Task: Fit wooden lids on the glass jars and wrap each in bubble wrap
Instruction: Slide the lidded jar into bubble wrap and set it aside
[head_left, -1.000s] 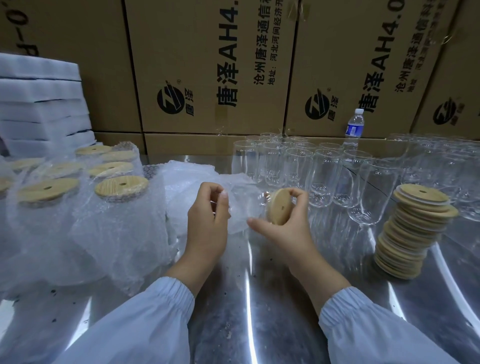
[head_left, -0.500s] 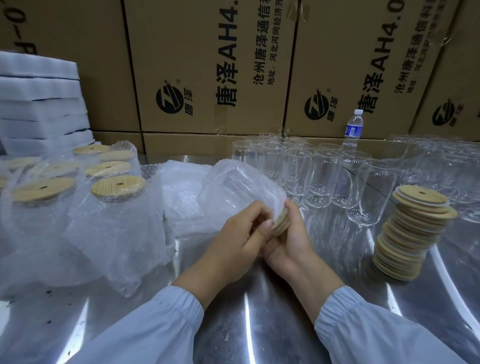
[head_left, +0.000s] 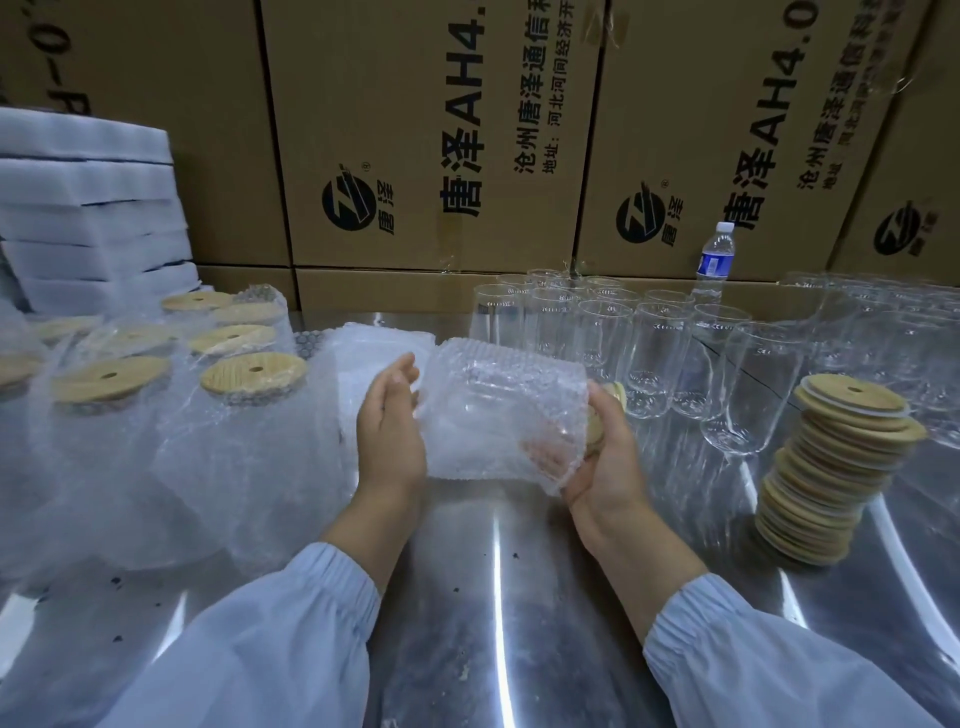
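Jar (head_left: 498, 415) is on its side between my hands now, over the steel table (head_left: 498, 597), left of the lid stack (head_left: 831, 467). Half a second ago both hands were bunched at the lid end; since then the bubble wrap (head_left: 467, 379) has gone round the body. My right hand (head_left: 608, 462) cups the lidded end, fingers closed on wrap and wooden lid (head_left: 597, 421). My left hand (head_left: 389, 431) is flat and open against the other end, pressing, not gripping. So this jar looks nearly wrapped; the loose end likely needs tucking. Finished jars (head_left: 249, 384) stand far left of the stack, bare glasses (head_left: 649, 343) behind and left of it.
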